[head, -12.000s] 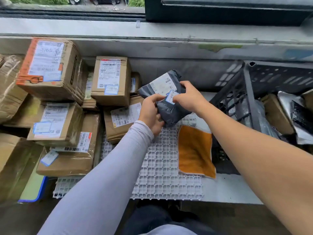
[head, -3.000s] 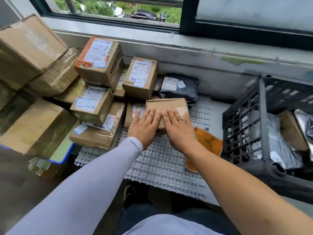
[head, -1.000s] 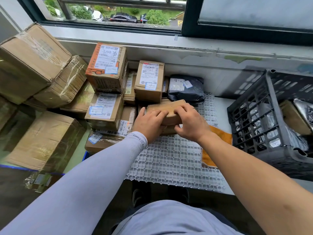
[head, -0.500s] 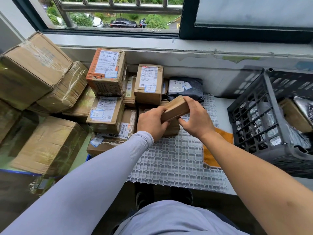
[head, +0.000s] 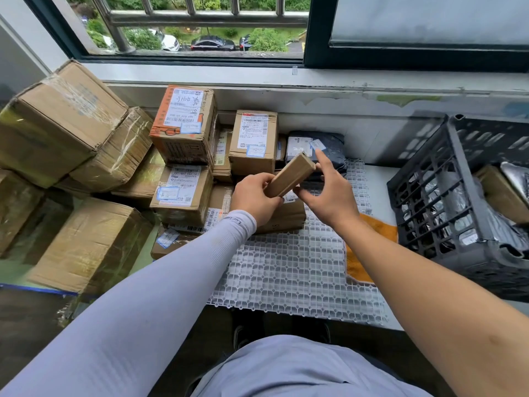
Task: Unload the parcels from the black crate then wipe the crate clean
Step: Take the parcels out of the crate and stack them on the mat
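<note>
The left hand (head: 255,197), in a pale grey sleeve, grips the near end of a small flat cardboard parcel (head: 292,175), its fingers (head: 264,179) curled over the top edge and the thumb underneath. The parcel is held tilted, its far end raised toward the window, above the brown boxes (head: 186,190) already stacked on the table (head: 380,173). The right hand (head: 329,193) is beside the parcel's right edge with the fingers spread and mostly straight; the forefinger (head: 322,159) reaches up along the parcel's far end, and the thumb (head: 300,191) sits just under its lower side (whether it presses the cardboard or only brushes it, I cannot tell). This hand is not curled round anything.

A dark grey mailer bag (head: 329,147) lies behind the hands against the wall. Below them a white plastic grid mat (head: 292,267) covers the table, with an orange cloth (head: 369,233) lying on its right part, partly under the right forearm. The black crate (head: 446,202) stands at the right, near the cloth, with silver bags (head: 458,196) and a brown box (head: 501,193) inside it.
</note>
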A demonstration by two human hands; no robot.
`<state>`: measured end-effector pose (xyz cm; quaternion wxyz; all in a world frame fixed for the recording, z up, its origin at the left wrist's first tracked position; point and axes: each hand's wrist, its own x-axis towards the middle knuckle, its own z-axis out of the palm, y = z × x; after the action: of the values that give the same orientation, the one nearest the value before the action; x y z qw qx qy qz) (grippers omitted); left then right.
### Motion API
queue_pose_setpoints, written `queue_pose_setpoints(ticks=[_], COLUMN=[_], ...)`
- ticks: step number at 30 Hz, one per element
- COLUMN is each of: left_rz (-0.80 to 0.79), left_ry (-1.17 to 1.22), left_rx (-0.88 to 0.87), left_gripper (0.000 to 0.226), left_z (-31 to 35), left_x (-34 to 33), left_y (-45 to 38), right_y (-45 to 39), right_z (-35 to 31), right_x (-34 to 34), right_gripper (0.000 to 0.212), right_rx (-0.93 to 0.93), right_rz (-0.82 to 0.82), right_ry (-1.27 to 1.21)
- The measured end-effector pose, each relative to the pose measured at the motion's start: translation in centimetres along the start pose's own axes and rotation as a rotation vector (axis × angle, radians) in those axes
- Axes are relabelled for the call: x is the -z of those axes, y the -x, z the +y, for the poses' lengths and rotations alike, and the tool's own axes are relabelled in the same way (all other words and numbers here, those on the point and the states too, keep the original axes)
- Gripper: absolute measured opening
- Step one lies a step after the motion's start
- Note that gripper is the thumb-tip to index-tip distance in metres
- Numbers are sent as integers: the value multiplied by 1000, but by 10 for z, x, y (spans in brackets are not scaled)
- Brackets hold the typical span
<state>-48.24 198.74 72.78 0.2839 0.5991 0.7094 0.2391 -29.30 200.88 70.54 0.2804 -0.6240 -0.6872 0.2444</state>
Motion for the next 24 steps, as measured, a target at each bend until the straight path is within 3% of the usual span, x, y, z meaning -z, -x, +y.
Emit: queue_pose_setpoints(ticks=[3, 6, 11, 16, 24], left_rz=[-87, -187, -325, -473, -347], left_ry=[365, 615, 782, 935, 1006], left_rx=[120, 195, 272, 329, 429], left_gripper=[37, 40, 39, 34, 46], left_z=[-2, -7, -20, -27, -40], left_x=[4, 12, 23, 30, 34], left_y=[-2, -1, -1, 2, -5], right_y=[-5, -7, -16, -17, -11], right_z=[0, 1, 7, 6, 6], right_x=[-7, -9, -2, 7, 14], right_gripper=[97, 83, 73, 32, 45], right_rx=[-197, -258, -475, -533, -558], right_rz=[-22, -60, -120, -283, -283], right_ry=[-304, -480, -778, -876, -925])
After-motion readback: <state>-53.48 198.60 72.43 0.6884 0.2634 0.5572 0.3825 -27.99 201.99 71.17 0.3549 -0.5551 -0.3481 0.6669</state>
